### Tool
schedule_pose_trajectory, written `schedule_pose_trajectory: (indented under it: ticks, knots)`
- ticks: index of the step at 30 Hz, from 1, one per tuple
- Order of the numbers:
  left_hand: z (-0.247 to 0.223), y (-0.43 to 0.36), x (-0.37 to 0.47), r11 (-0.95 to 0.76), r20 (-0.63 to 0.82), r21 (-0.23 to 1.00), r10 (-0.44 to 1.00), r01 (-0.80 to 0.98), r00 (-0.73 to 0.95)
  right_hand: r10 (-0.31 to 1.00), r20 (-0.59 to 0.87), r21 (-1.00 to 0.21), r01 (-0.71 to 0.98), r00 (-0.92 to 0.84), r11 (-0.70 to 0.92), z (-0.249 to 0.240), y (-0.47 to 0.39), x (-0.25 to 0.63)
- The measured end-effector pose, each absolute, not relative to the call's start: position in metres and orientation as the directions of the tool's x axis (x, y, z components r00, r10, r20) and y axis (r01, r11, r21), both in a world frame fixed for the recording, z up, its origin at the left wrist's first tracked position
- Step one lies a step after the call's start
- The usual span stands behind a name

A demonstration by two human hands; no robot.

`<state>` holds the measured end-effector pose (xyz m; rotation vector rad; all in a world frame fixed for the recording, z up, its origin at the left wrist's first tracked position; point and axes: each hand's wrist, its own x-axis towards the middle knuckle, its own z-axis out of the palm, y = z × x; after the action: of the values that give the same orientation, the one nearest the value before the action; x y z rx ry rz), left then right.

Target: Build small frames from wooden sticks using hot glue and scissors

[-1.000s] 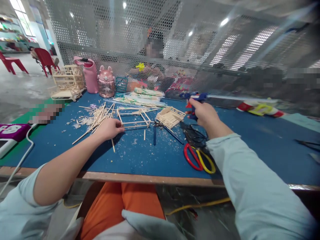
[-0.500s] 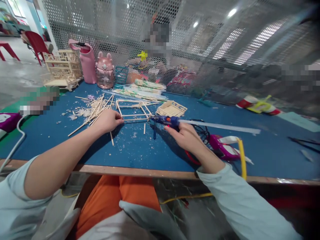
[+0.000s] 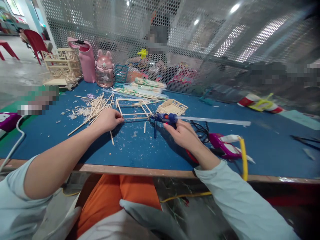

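My left hand (image 3: 110,119) pinches the near left corner of a small box-shaped frame of thin wooden sticks (image 3: 136,115). Closed around a blue hot glue gun (image 3: 163,117) is my right hand (image 3: 184,133). The gun's nozzle meets the frame's near right corner, and a long clear glue stick (image 3: 215,120) juts out of its back to the right. Just behind the gun lies a flat stick-built panel (image 3: 172,107). Loose wooden sticks (image 3: 96,108) are heaped beyond my left hand, and one short stick (image 3: 144,127) lies in front of the frame.
At the back left stand a finished-looking stick structure (image 3: 62,66), a pink bottle holder (image 3: 87,63) and a clear pink bottle (image 3: 104,70). Bundled sticks (image 3: 147,87) lie by the mesh screen (image 3: 190,43). A purple power strip (image 3: 226,146), cables and dark pliers (image 3: 305,141) are on the right.
The glue gun's rear and its glue stick have shifted slightly left, with my right hand. My left hand and the stick frame stay in place.
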<state>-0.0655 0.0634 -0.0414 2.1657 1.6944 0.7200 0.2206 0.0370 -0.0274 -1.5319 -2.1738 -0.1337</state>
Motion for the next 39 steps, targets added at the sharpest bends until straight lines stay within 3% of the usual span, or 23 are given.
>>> schedule_pose_trajectory:
  ticks: [25, 33, 36, 39]
  knots:
    - [-0.036, 0.060, -0.065, -0.220, 0.139, 0.514, 0.975, 0.829, 0.173, 0.879, 0.404, -0.168, 0.924, -0.253, 0.343, -0.025, 0.033, 0.219]
    - [-0.041, 0.064, -0.071, -0.369, 0.265, 0.490, 0.926, 0.790, 0.268, 0.873, 0.423, -0.200, 0.914, -0.244, 0.353, -0.023, 0.030, 0.226]
    - [-0.035, 0.064, -0.083, -0.403, 0.295, 0.421, 0.908, 0.813, 0.297, 0.884, 0.415, -0.251, 0.907, -0.214, 0.337, -0.021, 0.027, 0.228]
    - [-0.027, 0.067, -0.095, -0.377, 0.428, 0.297, 0.874, 0.877, 0.231, 0.872, 0.439, -0.341, 0.858, -0.216, 0.384, -0.019, 0.022, 0.228]
